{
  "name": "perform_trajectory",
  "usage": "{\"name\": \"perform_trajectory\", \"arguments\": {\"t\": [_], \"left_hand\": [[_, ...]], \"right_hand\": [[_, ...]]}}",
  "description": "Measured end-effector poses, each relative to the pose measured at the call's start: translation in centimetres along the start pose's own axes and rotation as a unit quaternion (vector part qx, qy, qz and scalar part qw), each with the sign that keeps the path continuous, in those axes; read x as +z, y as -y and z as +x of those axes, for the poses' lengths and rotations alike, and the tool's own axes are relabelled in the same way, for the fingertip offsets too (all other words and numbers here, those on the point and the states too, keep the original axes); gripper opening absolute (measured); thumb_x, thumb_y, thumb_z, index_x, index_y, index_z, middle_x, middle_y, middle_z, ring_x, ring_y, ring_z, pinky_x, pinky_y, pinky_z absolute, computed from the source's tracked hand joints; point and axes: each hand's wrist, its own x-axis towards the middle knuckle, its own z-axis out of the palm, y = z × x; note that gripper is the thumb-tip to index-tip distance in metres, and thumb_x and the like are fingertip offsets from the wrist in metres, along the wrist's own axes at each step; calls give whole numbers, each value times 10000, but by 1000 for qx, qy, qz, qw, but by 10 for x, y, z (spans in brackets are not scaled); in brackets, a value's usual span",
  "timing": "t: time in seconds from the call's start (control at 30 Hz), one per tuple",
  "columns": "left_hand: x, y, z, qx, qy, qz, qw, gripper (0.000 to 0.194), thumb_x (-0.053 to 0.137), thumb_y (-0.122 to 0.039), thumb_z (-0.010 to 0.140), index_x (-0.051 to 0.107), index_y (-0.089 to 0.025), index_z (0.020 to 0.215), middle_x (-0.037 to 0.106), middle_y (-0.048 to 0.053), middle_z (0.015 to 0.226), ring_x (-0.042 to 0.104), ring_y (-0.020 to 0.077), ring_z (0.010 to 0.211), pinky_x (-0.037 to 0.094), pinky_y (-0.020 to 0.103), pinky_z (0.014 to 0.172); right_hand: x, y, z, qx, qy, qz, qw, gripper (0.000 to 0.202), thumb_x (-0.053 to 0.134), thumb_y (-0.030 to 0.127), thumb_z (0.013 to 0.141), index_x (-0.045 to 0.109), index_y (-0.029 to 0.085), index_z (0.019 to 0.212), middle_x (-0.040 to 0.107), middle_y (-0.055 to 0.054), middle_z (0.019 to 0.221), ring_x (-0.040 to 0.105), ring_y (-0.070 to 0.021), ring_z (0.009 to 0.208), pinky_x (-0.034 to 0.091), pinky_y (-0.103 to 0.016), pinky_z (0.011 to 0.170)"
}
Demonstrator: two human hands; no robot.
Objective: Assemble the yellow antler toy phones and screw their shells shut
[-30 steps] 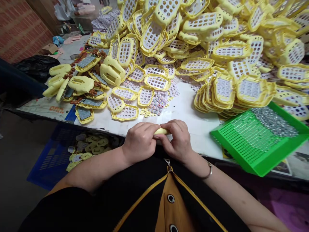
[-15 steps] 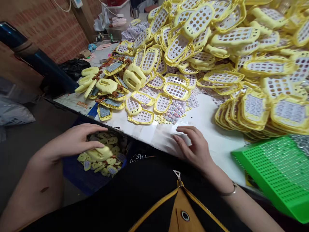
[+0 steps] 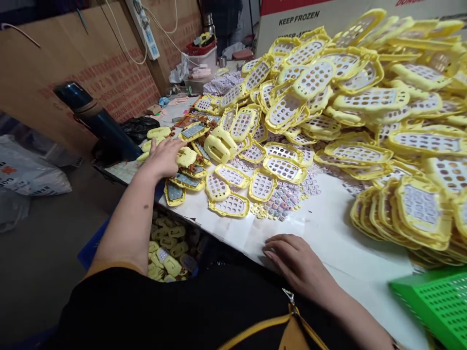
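Now, over on the left part of the table (image 3: 328, 233), a pale yellow shell (image 3: 187, 156) lies on a small pile of similar pieces, and the left hand (image 3: 164, 156) is right on it. Its fingers spread wide over the pile, but I cannot tell whether they grip the shell or just touch it. Grey panels (image 3: 193, 130) show in open pieces around it, with reddish-brown bits between them.

Just beside, a pair of yellow shells (image 3: 219, 146) leans together, and pierced yellow frames (image 3: 262, 186) lie flat near printed buttons (image 3: 284, 201) and tiny yellow pieces (image 3: 259, 210).

Down at the near edge, the right hand (image 3: 295, 260) rests on the table, fingers close together and lightly bent, nothing visible in them. Behind, a big heap of yellow frames (image 3: 315, 80) climbs up; to the right there's a neat stack (image 3: 419, 204), with a green basket (image 3: 434, 294) in the corner.

Left of the pile stand a dark blue bottle (image 3: 100, 124), tilted, and a black plastic bag (image 3: 140, 128). Below the table, a blue crate (image 3: 89, 248) holds more yellow pieces (image 3: 171, 265).
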Motion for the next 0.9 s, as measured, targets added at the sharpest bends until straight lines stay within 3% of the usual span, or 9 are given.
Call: {"name": "perform_trajectory", "arguments": {"t": [0.1,0.2,0.3,0.43,0.57,0.63,0.73,0.8,0.9], "left_hand": [[-1,26,24,33,96,43,994,795,560,-94,563,490,-216,1345,437,90,1480,282,366,1400,18,633,1130],[2,30,35,69,100,56,991,726,584,-143,580,510,-179,1301,475,136,1433,316,367,1378,32,618,1135],[-3,29,34,96,72,62,991,691,614,-182,587,512,-138,1269,573,174,1273,414,369,1300,5,613,1135],[-18,30,20,107,-3,41,993,663,642,-268,631,491,-149,1265,572,165,1237,442,368,1259,-31,604,1139],[-26,11,0,75,-100,-126,984,766,722,-327,598,447,-199,1301,530,141,1300,446,349,1260,203,550,1137],[-22,-11,-10,69,-114,-309,942,844,762,-369,589,400,-237,1340,536,124,1301,509,314,1207,381,483,1048],[-7,-53,-29,91,-35,-567,818,828,769,-434,606,415,-262,1334,605,123,1225,593,303,1114,483,448,937],[3,-76,-42,94,-6,-657,748,781,764,-444,601,469,-255,1299,634,128,1195,604,325,1105,487,479,933],[9,-92,-62,60,4,-724,687,693,718,-435,607,523,-294,1256,640,104,1213,585,357,1143,470,562,946]], "right_hand": [[4,-3,8,8,-9,2,1000,147,477,259,932,612,219,890,676,-62,848,640,-187,764,541,-354,681],[6,-3,16,18,-15,-1,1000,187,472,279,933,624,212,848,668,-60,796,629,-183,711,530,-347,643],[6,-3,19,29,-17,0,999,218,469,297,932,633,206,821,662,-64,765,624,-185,686,521,-345,624],[4,-3,19,36,-17,22,999,215,472,296,931,641,211,828,668,-67,778,632,-183,702,526,-339,644],[-2,-2,16,37,-7,45,998,219,461,295,933,642,220,834,672,-64,788,641,-183,723,545,-341,666],[-5,-2,13,39,-4,49,998,222,455,294,934,638,219,832,675,-64,787,644,-184,727,553,-339,664],[-9,1,4,46,-8,43,998,207,461,281,929,633,214,835,679,-61,791,647,-183,728,560,-334,659],[-12,3,-3,55,-2,37,998,198,467,275,927,631,210,837,679,-56,795,649,-186,738,564,-338,667],[-19,5,-8,59,26,35,997,199,468,280,928,631,219,832,676,-48,789,655,-194,744,570,-345,668]]}}
